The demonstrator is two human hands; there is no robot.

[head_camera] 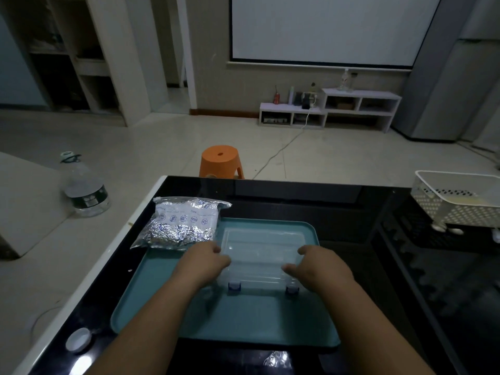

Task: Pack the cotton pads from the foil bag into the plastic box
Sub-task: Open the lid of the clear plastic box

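A clear plastic box (259,253) with its lid down and two blue latches on the near side sits on a teal tray (243,320). The crinkled foil bag (181,223) lies shut at the tray's far left corner, partly on the black table. My left hand (203,262) grips the box's left edge, fingers curled over the lid. At the box's right edge, my right hand (313,266) holds on the same way. No cotton pads are visible.
A white perforated basket (457,204) stands at the table's far right. A small white cap (79,339) lies near the front left edge. Beyond the table are an orange stool (220,161) and a large water bottle (84,188) on the floor.
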